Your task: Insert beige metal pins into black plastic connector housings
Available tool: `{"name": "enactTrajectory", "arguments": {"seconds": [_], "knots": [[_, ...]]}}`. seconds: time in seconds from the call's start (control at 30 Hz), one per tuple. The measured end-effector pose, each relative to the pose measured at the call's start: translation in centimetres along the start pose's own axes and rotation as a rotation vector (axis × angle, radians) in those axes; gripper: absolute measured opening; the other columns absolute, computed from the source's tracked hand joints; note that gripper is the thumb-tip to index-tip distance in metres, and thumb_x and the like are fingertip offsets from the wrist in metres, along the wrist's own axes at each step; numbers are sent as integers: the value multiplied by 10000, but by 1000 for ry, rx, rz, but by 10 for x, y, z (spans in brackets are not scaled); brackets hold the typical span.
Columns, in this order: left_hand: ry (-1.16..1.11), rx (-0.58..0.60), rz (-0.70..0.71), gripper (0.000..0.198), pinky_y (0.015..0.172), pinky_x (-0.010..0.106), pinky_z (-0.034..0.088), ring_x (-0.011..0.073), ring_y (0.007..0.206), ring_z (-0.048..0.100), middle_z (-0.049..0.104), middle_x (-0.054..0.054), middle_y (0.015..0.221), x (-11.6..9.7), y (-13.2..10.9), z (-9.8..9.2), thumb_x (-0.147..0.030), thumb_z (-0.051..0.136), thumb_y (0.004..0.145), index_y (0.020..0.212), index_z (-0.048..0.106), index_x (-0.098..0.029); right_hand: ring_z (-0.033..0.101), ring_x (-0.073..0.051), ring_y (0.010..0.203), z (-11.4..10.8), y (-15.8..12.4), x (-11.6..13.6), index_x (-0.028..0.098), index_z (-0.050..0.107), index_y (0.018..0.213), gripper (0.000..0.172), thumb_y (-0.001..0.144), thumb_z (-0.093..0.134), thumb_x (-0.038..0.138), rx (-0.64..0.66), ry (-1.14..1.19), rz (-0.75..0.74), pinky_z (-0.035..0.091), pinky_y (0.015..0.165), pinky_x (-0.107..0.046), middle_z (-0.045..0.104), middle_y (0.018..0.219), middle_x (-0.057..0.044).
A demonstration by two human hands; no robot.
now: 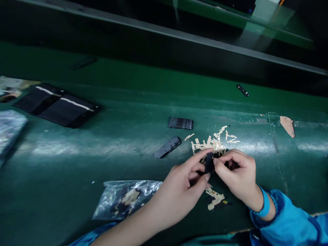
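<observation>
Between thumb and fingers, my left hand [184, 181] grips a small flat black strip-shaped part [209, 163], held upright. Close against its right side, my right hand [237, 171] is pinched, thumb to forefinger; whatever lies between those fingertips is too small to make out. Just beyond both hands lies a loose heap of small cream-coloured pieces [217, 145]. More cream pieces [215, 199] lie on the green surface below my fingers. To the left are a grey-black flat plate stack [167, 147] and a neat row of black parts [180, 123].
A clear plastic bag [128, 200] with cream and dark pieces lies near my left forearm. Black ribbed panels [57, 104] and another plastic bag [10, 131] are at the left. A black strip [242, 90] and a tan scrap [287, 126] lie at the right. A metal ledge [164, 30] crosses behind.
</observation>
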State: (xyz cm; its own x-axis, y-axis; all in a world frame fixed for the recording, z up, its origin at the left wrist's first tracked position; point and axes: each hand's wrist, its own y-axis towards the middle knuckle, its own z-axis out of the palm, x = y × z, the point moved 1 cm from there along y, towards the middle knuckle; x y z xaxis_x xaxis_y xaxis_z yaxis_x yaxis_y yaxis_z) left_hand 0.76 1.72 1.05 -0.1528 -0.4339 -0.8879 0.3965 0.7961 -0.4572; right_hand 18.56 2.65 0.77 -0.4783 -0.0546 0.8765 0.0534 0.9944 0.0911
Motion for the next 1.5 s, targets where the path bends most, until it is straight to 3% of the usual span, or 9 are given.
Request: {"name": "enactTrajectory", "arguments": {"seconds": [0.13,0.33,0.63,1.23,1.33,1.5], "knots": [[52,-18,35,563,752,334,630,204,799,781,789,18,948,2,-1,1,-286,576,959,1517,508,-252,529,-137,495,0,-1,4,223,663,620,204,807,701,150,-24,-42,-82,434,531,-295,631,557,12],[101,-42,45,562,756,341,644,205,797,770,784,20,952,2,-3,2,-292,560,958,1518,518,-264,517,-137,489,1,-2,2,229,653,615,210,808,705,164,-23,-51,-68,428,521,-295,619,550,18],[150,-52,79,558,644,292,587,193,767,766,776,16,950,3,-2,2,-260,559,955,1511,519,-280,484,-124,471,1,-2,2,222,644,610,213,809,697,166,-8,-30,-40,399,490,-278,598,538,24],[128,-47,75,552,711,300,627,194,792,779,777,14,953,4,-2,1,-261,562,952,1503,530,-259,478,-105,484,0,0,1,197,661,620,187,791,710,138,-15,-10,-85,387,500,-247,610,543,29],[137,-49,79,552,709,293,621,185,779,770,768,6,939,5,-2,1,-254,565,953,1503,530,-266,451,-96,474,1,1,-1,193,675,612,168,772,714,158,2,22,-14,353,474,-229,594,523,37],[189,-40,97,546,670,279,588,179,762,750,747,-5,900,6,-3,-1,-247,542,970,1514,523,-294,372,-80,433,-1,3,-6,194,702,598,151,745,732,217,102,163,226,286,431,-212,544,470,55]]}}
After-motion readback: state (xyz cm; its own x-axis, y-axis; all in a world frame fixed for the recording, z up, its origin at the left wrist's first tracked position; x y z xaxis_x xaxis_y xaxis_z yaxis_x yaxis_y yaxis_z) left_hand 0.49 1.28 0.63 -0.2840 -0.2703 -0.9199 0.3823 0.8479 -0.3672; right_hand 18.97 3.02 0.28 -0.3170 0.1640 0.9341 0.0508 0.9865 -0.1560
